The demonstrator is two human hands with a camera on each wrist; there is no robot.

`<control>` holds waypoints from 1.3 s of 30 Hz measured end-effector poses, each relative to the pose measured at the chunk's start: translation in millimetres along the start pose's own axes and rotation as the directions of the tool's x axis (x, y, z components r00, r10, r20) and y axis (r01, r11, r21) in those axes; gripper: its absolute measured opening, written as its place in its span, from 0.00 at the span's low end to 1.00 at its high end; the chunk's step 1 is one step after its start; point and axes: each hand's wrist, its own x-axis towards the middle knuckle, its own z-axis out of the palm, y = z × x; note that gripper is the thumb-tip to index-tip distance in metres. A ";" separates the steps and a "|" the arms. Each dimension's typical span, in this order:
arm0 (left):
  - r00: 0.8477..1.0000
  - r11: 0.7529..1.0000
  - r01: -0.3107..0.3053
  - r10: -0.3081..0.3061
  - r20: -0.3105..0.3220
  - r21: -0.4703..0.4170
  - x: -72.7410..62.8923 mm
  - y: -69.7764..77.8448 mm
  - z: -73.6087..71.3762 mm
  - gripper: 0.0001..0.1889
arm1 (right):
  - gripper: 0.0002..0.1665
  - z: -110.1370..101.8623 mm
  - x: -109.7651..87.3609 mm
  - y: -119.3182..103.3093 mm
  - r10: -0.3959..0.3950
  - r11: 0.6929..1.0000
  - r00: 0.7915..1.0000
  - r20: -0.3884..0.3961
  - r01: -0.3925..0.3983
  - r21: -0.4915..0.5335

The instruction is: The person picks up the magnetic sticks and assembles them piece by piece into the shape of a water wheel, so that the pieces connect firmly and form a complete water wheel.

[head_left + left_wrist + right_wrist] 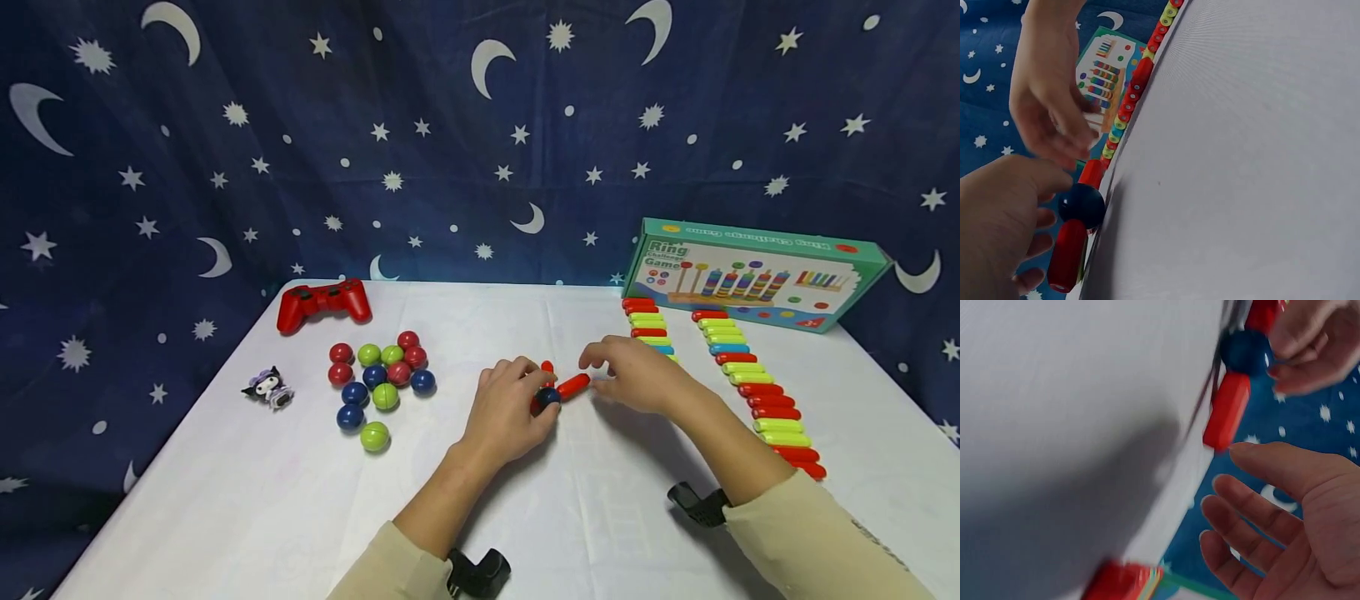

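Near the middle of the table, a dark blue ball [549, 397] has red rods around it. One red rod [574, 386] points right from the ball, another red rod [547, 367] points away, and part of a third shows beneath the left fingers. My left hand [510, 410] holds the ball, its thumb on the near side and fingers curved over the far side. In the left wrist view, the ball [1082, 205] sits between two red rods, beside the left thumb. My right hand [633, 375] is just right of the rod's outer end, fingers relaxed and holding nothing.
Several red, green and blue balls [386, 396] lie to the left, near a small figurine [268, 388] and a red game controller [324, 304]. Two columns of coloured rods [775, 412] run along the right. Behind them stands a green game box [750, 275].
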 end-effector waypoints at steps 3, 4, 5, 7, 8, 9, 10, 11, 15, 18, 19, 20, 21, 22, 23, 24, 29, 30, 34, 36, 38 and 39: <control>1.000 1.000 -0.019 0.019 0.022 -0.009 1.0 0.4 0.5 0.12 | 0.15 -11.0 -12.5 11.5 0.042 0.999 0.999 0.015 -0.042 0.002; 0.999 1.000 -0.019 0.019 0.030 -0.010 1.0 0.7 0.7 0.11 | 0.14 -14.4 -17.4 15.7 0.056 0.998 0.998 0.024 -0.056 -0.007; 0.999 1.000 -0.016 0.017 0.036 -0.010 1.0 1.0 0.9 0.11 | 0.13 -17.6 -22.6 19.5 0.078 0.997 0.996 0.041 -0.078 -0.012; 0.999 1.000 -0.010 0.010 0.040 -0.003 0.7 0.7 1.1 0.10 | 0.13 -22.4 -31.7 26.9 0.115 0.993 0.990 0.077 -0.112 -0.043; 0.999 1.000 -0.008 0.008 0.037 0.002 0.6 0.6 1.3 0.09 | 0.12 -24.0 -36.1 30.4 0.129 0.990 0.987 0.094 -0.123 -0.069; 0.999 1.000 -0.006 0.006 0.032 0.007 0.4 0.5 1.4 0.09 | 0.12 -24.7 -39.9 33.7 0.143 0.987 0.984 0.109 -0.133 -0.094; 1.000 1.000 -0.006 0.005 0.026 0.013 0.0 0.3 1.6 0.09 | 0.12 -24.8 -43.0 36.7 0.157 0.983 0.980 0.126 -0.143 -0.118; 1.000 1.000 -0.006 0.005 0.019 0.018 -0.3 0.1 1.6 0.09 | 0.12 -24.3 -45.5 38.9 0.172 0.979 0.975 0.139 -0.153 -0.136; 1.000 0.999 -0.002 0.002 0.003 0.033 -1.7 -1.0 1.5 0.09 | 0.12 -18.1 -49.7 44.0 0.187 0.969 0.973 0.137 -0.160 -0.188; 1.000 0.999 -0.002 0.002 0.008 0.034 -2.6 -1.5 1.3 0.10 | 0.13 -13.7 -48.6 44.0 0.182 0.970 0.976 0.123 -0.158 -0.187; 1.000 0.999 0.000 0.000 0.011 0.032 -2.7 -1.6 1.3 0.10 | 0.13 -12.6 -47.8 43.6 0.183 0.970 0.976 0.120 -0.159 -0.185; 1.000 1.000 0.003 -0.003 0.013 0.030 -2.8 -1.6 1.4 0.10 | 0.13 -11.5 -46.8 43.1 0.181 0.970 0.976 0.118 -0.158 -0.183; 1.000 1.000 0.007 -0.007 0.015 0.025 -2.8 -1.7 1.6 0.11 | 0.13 -10.7 -45.9 42.4 0.180 0.971 0.977 0.117 -0.158 -0.179; 1.000 1.000 0.010 -0.011 0.016 0.019 -2.9 -1.6 1.8 0.11 | 0.13 -9.8 -44.8 41.7 0.179 0.972 0.977 0.119 -0.156 -0.176; 1.000 1.000 0.015 -0.015 0.018 0.013 -2.8 -1.6 2.3 0.11 | 0.13 -9.1 -44.0 41.0 0.176 0.973 0.977 0.119 -0.154 -0.174; 1.000 1.000 0.020 -0.020 0.020 0.008 -2.6 -1.4 2.5 0.11 | 0.13 -8.5 -43.3 40.3 0.176 0.973 0.977 0.121 -0.153 -0.174; 0.999 0.999 0.036 -0.036 0.028 -0.003 -1.2 0.4 3.1 0.11 | 0.12 -6.2 -41.4 36.4 0.162 0.974 0.978 0.129 -0.138 -0.178; 0.999 0.999 0.041 -0.041 0.029 0.000 -0.9 0.7 2.9 0.11 | 0.12 -5.7 -40.7 35.0 0.159 0.975 0.978 0.136 -0.134 -0.177; 0.998 0.998 0.059 -0.059 0.029 0.000 0.0 2.0 1.6 0.10 | 0.10 -3.2 -36.1 27.4 0.145 0.978 0.975 0.167 -0.116 -0.170; 0.998 0.998 0.061 -0.061 0.033 -0.002 0.2 2.4 1.4 0.10 | 0.10 -1.2 -33.3 22.8 0.138 0.979 0.976 0.170 -0.109 -0.171; 0.997 0.998 0.062 -0.062 0.037 -0.005 0.4 2.8 1.4 0.10 | 0.10 0.8 -30.3 17.7 0.125 0.981 0.980 0.158 -0.098 -0.165; 0.997 0.998 0.063 -0.062 0.038 -0.006 0.4 2.9 1.6 0.10 | 0.10 1.5 -28.8 15.4 0.110 0.984 0.983 0.148 -0.086 -0.156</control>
